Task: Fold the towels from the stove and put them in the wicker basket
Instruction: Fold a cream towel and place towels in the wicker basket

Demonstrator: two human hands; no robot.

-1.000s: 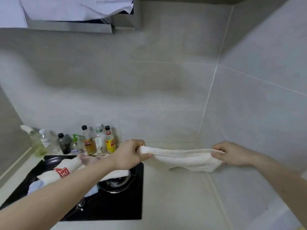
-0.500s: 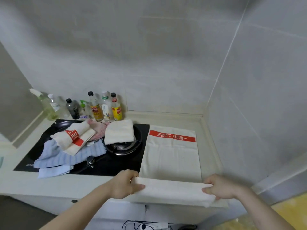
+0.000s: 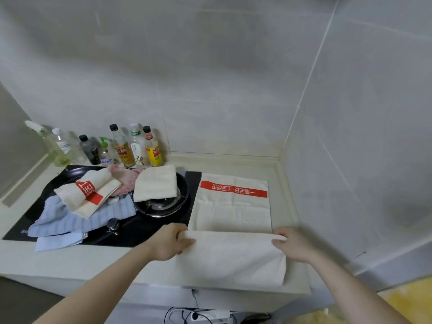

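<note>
Two hands fold a white towel (image 3: 233, 216) on the counter (image 3: 70, 260).
The left hand (image 3: 171, 242) and right hand (image 3: 292, 244) each grip its near edge.

Cream towel (image 3: 233, 213) flat on counter, near edge folded; other towels (image 3: 93, 206) heaped on stove.

Dim, flat indoor light, soft faint shadows, slight overall blur, wide-angle bending at edges

grey tiled walls (image 3: 233, 78), cream counter (image 3: 70, 260)
</note>
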